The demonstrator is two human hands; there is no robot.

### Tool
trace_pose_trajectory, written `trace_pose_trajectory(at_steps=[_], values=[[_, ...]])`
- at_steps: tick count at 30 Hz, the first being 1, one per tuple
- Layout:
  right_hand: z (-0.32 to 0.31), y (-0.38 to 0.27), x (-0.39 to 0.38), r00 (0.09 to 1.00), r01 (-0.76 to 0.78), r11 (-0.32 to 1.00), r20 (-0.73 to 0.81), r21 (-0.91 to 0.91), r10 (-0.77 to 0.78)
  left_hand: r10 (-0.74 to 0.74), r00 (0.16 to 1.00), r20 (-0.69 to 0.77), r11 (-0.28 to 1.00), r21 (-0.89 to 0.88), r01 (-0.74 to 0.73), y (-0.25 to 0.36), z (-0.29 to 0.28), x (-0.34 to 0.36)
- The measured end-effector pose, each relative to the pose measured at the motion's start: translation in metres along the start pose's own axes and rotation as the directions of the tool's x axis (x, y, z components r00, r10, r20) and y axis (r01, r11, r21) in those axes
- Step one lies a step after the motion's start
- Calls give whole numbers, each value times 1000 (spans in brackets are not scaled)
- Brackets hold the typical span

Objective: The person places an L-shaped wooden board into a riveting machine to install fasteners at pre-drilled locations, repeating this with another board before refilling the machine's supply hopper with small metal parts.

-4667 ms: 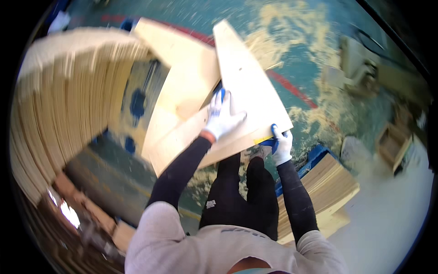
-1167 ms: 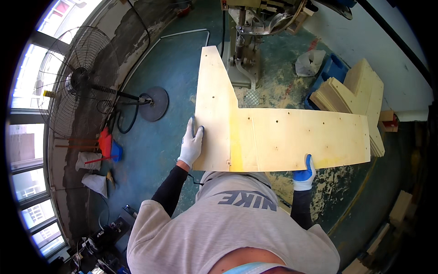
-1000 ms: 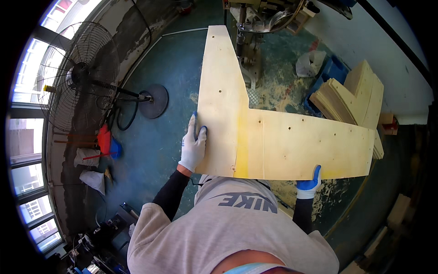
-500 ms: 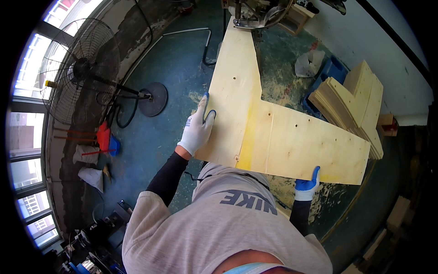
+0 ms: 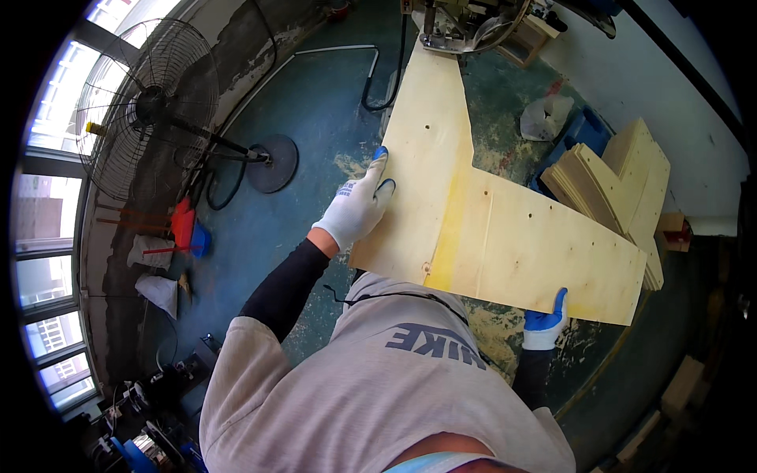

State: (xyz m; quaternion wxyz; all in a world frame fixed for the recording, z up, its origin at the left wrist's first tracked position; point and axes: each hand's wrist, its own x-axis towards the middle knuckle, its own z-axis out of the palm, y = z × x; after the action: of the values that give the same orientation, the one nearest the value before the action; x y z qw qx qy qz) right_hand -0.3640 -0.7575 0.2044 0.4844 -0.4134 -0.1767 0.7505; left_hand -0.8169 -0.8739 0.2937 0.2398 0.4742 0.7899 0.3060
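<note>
A large L-shaped plywood panel, pale with a yellow streak and several small holes, spreads out in front of me. Its narrow far end lies under the metal foot of a machine. My left hand, in a white glove with blue fingertips, grips the panel's left edge; its thumb and a finger show, the other fingers are partly hidden. At the near right edge my right hand, gloved alike, holds the panel with its thumb on top and its other fingers mostly out of sight underneath.
Cut plywood pieces are stacked at the right by a blue crate and a white bag. A pedestal fan, a red dustpan and sacks stand at the left. A bent pipe lies beyond.
The whole view has shifted a little, moving the panel and surroundings rightward in the picture. Both hands keep about the same places on the panel, whose far end stays under the machine foot.
</note>
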Motion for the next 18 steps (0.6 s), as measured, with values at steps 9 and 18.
trace_pose_trajectory(at_steps=[9,18], values=[[2,-17,-14,1000,-6,995,-5,-104,6,-82,994,70,997,1,82,4,6,-7],[3,-11,-14,997,26,991,-74,-128,-36,-135,989,66,989,-48,138,3,14,-7]])
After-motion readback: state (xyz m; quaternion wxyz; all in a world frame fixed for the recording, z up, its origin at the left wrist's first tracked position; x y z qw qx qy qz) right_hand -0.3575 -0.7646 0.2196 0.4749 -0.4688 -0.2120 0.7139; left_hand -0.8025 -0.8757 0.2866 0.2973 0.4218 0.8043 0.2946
